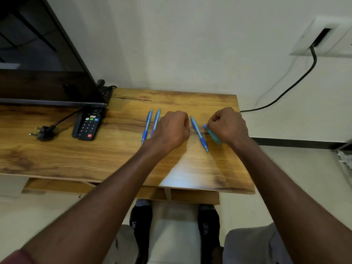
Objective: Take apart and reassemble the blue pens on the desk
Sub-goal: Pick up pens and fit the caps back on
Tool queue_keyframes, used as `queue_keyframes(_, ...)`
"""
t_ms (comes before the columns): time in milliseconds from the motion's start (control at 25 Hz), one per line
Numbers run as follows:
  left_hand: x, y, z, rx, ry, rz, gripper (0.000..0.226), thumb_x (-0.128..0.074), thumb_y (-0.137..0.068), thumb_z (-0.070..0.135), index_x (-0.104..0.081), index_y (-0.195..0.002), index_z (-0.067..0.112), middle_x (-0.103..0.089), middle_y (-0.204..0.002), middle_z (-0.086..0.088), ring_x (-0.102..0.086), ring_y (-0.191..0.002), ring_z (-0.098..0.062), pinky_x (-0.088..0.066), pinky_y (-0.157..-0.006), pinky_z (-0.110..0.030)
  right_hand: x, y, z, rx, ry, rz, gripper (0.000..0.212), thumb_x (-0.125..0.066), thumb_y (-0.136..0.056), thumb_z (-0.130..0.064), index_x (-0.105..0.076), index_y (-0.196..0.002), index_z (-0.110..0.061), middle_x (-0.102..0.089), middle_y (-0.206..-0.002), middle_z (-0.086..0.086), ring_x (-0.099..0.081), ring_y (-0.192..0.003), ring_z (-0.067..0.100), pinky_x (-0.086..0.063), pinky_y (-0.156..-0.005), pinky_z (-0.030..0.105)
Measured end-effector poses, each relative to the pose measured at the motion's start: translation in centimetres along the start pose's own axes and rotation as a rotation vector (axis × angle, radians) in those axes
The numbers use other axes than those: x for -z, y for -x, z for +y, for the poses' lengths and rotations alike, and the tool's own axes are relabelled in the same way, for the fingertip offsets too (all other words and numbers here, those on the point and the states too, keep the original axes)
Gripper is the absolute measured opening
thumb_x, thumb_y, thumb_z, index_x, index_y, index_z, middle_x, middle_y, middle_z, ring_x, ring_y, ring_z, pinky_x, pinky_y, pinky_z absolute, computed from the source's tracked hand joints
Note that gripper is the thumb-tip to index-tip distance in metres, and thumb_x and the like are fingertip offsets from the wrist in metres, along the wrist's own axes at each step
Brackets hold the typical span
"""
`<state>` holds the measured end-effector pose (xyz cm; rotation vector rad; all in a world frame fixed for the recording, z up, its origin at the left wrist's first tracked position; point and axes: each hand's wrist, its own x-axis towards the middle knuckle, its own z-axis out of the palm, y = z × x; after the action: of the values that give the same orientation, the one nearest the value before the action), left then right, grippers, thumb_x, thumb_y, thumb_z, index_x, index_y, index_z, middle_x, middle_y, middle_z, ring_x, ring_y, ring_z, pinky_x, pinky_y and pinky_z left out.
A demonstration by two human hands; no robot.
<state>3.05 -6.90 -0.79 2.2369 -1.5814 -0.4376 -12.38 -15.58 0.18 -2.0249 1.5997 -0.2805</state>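
Three whole blue pens lie on the wooden desk (118, 159). Two lie side by side, the left pen (147, 126) and the second pen (155, 121), whose lower end is hidden behind my left hand (172, 128). That hand rests as a closed fist on the desk; I cannot see anything in it. A third pen (199, 133) lies between my hands, tip toward me. My right hand (227, 124) is closed on a light blue pen barrel (213, 134), which sticks out toward me just above the desk.
A black remote (88, 123) and a loose black plug (42, 132) with its cord lie left of the pens. A dark screen (43, 69) stands at the back left. The desk's right edge is just beyond my right hand; a black cable (297, 80) runs to a wall socket.
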Motion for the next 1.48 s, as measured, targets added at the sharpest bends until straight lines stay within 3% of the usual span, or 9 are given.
queue_keyframes(200, -1.0, -0.7, 0.2, -0.017, -0.048, -0.077, 0.025, -0.083, -0.087, 0.028, -0.067, -0.103, 0.018, -0.065, -0.103, -0.001, -0.062, -0.094, -0.022, -0.052, -0.076, -0.037, 0.4, -0.3, 1.0, 0.011, 0.037, 0.002, 0.008, -0.072, -0.093, -0.025, -0.079, -0.093, -0.021, -0.074, -0.096, 0.001, -0.068, -0.092, 0.022, -0.062, -0.075, 0.043)
queue_keyframes(480, -0.7, -0.9, 0.1, -0.016, -0.006, -0.057, 0.020, -0.080, -0.089, 0.024, -0.069, -0.104, 0.017, -0.067, -0.097, 0.001, -0.063, -0.090, -0.019, -0.054, -0.077, -0.038, -0.4, -0.2, 0.2, 0.049, 0.079, -0.019, 0.002, -0.075, -0.092, -0.026, -0.073, -0.091, -0.025, -0.071, -0.094, -0.002, -0.067, -0.089, 0.021, -0.058, -0.073, 0.038)
queue_keyframes(680, -0.7, -0.9, 0.2, 0.015, 0.009, -0.041, 0.011, -0.073, -0.094, 0.015, -0.070, -0.104, 0.017, -0.069, -0.099, -0.001, -0.065, -0.091, -0.020, -0.057, -0.078, -0.039, -0.9, 0.2, -0.5, 0.069, 0.042, 0.006, 0.014, -0.079, -0.090, -0.037, -0.074, -0.087, -0.025, -0.073, -0.089, -0.001, -0.069, -0.085, 0.023, -0.061, -0.075, 0.042)
queue_keyframes(840, -0.5, -0.9, 0.0, 0.047, 0.029, -0.041, 0.013, -0.067, -0.096, 0.010, -0.072, -0.107, 0.014, -0.071, -0.101, -0.002, -0.067, -0.092, -0.020, -0.059, -0.078, -0.039, -2.1, 0.9, -1.6, 0.136, 0.224, 0.000, 0.028, -0.080, -0.087, -0.047, -0.072, -0.092, -0.021, -0.071, -0.088, 0.002, -0.066, -0.080, 0.023, -0.059, -0.072, 0.039)
queue_keyframes(960, -0.4, -1.0, -0.3, 0.049, 0.065, -0.058, 0.014, -0.062, -0.101, 0.015, -0.076, -0.101, 0.013, -0.075, -0.092, -0.004, -0.070, -0.086, -0.021, -0.060, -0.077, -0.042, -2.6, 1.4, -2.2, 0.194, 0.255, 0.036, 0.021, -0.076, -0.091, -0.038, -0.070, -0.096, -0.019, -0.068, -0.091, 0.003, -0.061, -0.079, 0.026, -0.050, -0.067, 0.035)
queue_keyframes(1080, 0.0, -1.0, -0.1, 0.071, 0.114, -0.044, 0.027, -0.059, -0.104, 0.023, -0.076, -0.088, 0.009, -0.073, -0.079, -0.008, -0.069, -0.078, -0.026, -0.056, -0.072, -0.043, -2.5, 1.6, -2.6, 0.173, 0.153, 0.039, 0.020, -0.074, -0.091, -0.037, -0.075, -0.090, -0.017, -0.071, -0.084, 0.003, -0.068, -0.078, 0.027, -0.056, -0.065, 0.036)
queue_keyframes(1240, 0.5, -0.9, 0.1, 0.207, 0.430, -0.042, 0.034, -0.058, -0.107, 0.029, -0.076, -0.089, 0.006, -0.077, -0.078, -0.014, -0.075, -0.074, -0.032, -0.061, -0.073, -0.043, -2.2, 1.3, -2.6, 0.130, -0.068, 0.032, 0.014, -0.075, -0.091, -0.028, -0.080, -0.083, -0.017, -0.076, -0.077, 0.002, -0.072, -0.073, 0.022, -0.063, -0.066, 0.041)
queue_keyframes(1360, 0.9, -0.8, 0.4, 0.351, 0.791, -0.052, 0.031, -0.061, -0.106, 0.029, -0.073, -0.093, 0.003, -0.077, -0.078, -0.012, -0.073, -0.068, -0.027, -0.062, -0.068, -0.038, -1.9, 1.3, -2.8, 0.156, -0.254, 0.072, 0.005, -0.079, -0.088, -0.027, -0.079, -0.092, -0.024, -0.075, -0.077, -0.004, -0.072, -0.071, 0.014, -0.062, -0.066, 0.037)
queue_keyframes(1480, 1.5, -1.0, 0.5, 0.379, 1.035, 0.008, 0.024, -0.063, -0.105, 0.021, -0.068, -0.091, 0.003, -0.069, -0.075, -0.010, -0.069, -0.062, -0.021, -0.057, -0.056, -0.031, -1.6, 1.3, -3.3, 0.207, -0.399, 0.056, 0.012, -0.083, -0.086, -0.027, -0.074, -0.093, -0.028, -0.071, -0.071, -0.008, -0.069, -0.066, 0.005, -0.055, -0.060, 0.026)
